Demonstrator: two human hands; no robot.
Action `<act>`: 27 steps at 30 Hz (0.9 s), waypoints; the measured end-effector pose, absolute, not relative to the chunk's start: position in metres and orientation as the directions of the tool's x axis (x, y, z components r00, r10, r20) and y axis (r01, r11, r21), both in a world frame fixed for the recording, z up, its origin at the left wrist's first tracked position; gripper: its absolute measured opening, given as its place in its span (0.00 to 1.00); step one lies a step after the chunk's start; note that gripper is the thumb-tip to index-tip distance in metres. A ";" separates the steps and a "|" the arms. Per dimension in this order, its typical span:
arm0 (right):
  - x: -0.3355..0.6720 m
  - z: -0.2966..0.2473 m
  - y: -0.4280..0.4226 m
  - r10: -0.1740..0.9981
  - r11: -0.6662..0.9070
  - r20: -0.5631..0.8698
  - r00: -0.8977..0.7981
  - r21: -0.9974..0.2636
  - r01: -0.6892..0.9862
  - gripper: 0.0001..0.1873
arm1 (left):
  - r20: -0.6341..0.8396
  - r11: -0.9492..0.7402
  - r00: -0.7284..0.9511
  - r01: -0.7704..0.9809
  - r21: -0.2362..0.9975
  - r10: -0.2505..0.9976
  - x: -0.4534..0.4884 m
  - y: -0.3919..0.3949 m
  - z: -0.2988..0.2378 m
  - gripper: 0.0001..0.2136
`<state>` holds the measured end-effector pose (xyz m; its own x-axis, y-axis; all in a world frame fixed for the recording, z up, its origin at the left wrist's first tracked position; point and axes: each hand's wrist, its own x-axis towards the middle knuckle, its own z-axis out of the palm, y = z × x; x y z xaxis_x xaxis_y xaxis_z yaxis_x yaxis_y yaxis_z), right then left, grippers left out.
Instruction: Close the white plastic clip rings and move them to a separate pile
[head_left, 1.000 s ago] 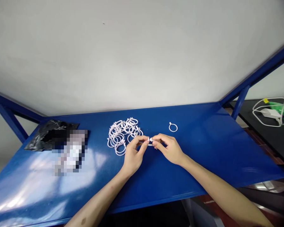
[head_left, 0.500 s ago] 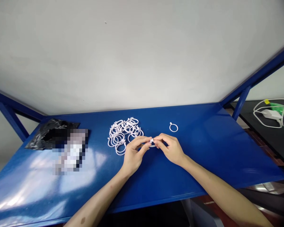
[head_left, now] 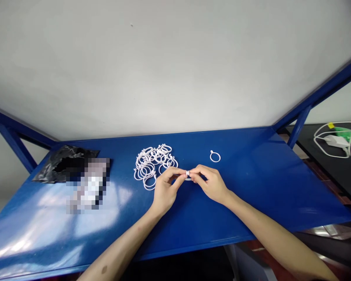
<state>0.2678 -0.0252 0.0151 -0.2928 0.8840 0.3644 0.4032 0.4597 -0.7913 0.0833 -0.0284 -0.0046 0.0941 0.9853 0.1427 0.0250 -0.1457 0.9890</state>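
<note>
My left hand (head_left: 164, 190) and my right hand (head_left: 211, 183) meet fingertip to fingertip over the blue table (head_left: 251, 195), pinching one small white plastic ring (head_left: 187, 174) between them at its clasp. Most of that ring is hidden by my fingers. Just left of my left hand lies a loose pile of white rings (head_left: 153, 162). A single closed white ring (head_left: 215, 156) lies alone on the table, beyond my right hand.
A crumpled black plastic bag (head_left: 61, 166) with a blurred patch beside it lies at the table's left. Blue frame struts rise at both back corners. On a dark surface to the right sit a white cable with charger (head_left: 333, 139) and something green.
My fingertips have drawn closer together on the ring's clasp. The pile and the single ring have not moved.
</note>
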 end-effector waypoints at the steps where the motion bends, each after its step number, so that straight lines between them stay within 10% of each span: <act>1: 0.268 0.015 -0.025 0.889 0.447 0.349 -0.295 -0.798 0.404 0.11 | 0.158 -0.162 0.093 0.042 0.986 0.983 0.083 -0.028 -0.005 0.07; 15: 0.269 0.011 -0.027 0.829 0.554 0.412 -0.377 -0.694 0.460 0.09 | 0.397 -0.435 0.181 0.296 0.851 0.900 0.080 -0.029 -0.002 0.04; 23: 0.306 0.002 0.004 0.879 0.371 0.443 -0.179 -0.397 0.839 0.16 | 0.556 -0.482 0.339 0.866 0.130 0.759 0.064 -0.011 -0.009 0.09; 27: 0.334 0.004 0.018 0.944 0.149 0.327 -0.044 -0.303 0.941 0.13 | 0.556 -0.426 0.341 0.904 0.025 0.758 0.059 -0.006 -0.013 0.04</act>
